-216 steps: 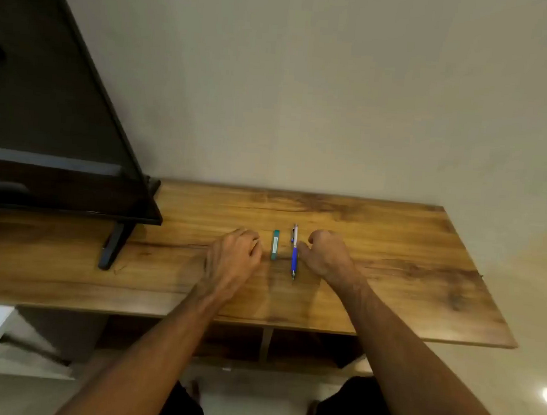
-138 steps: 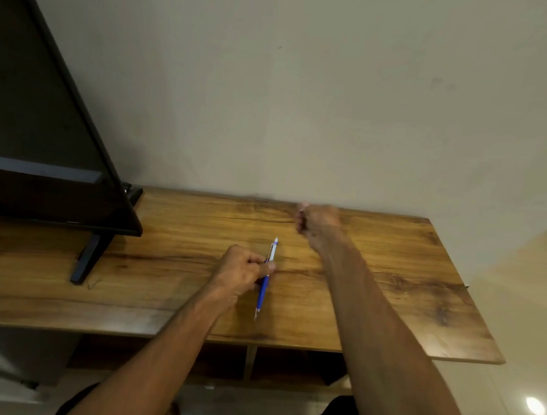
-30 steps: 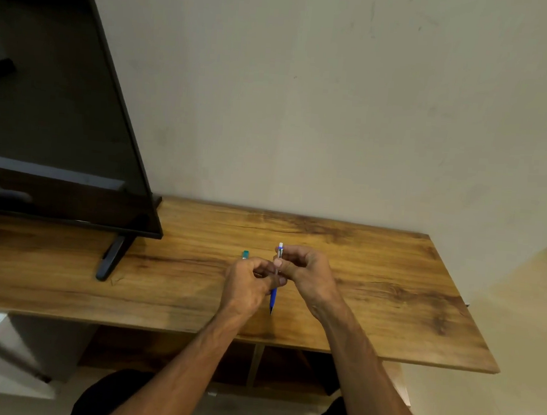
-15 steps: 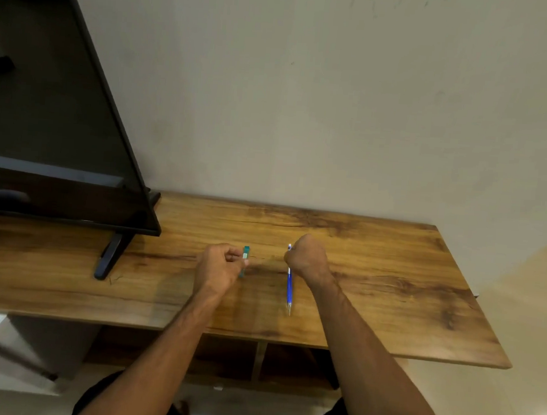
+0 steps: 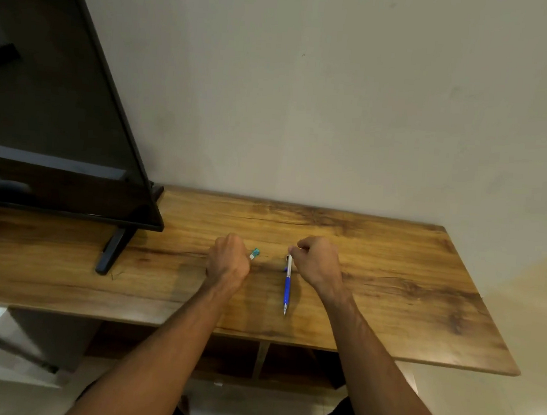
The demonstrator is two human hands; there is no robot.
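Note:
A blue and silver pen [image 5: 287,283] lies on the wooden table [image 5: 390,282], its tip pointing toward me. My right hand [image 5: 317,263] pinches the pen's silver top end with curled fingers. My left hand [image 5: 228,261] is to the left of the pen and grips a small teal tube [image 5: 254,254]; only the tube's far end shows past my fingers.
A large black TV [image 5: 44,107] stands on the table's left part, its stand foot [image 5: 111,253] near my left hand. The wall rises right behind the table. The table's right edge borders a tiled floor [image 5: 532,358]. Open shelves sit under the tabletop.
A second ago both hands held pen and tube together above the table. They have moved apart: the pen now lies flat under my right hand, and my left carried the tube leftward.

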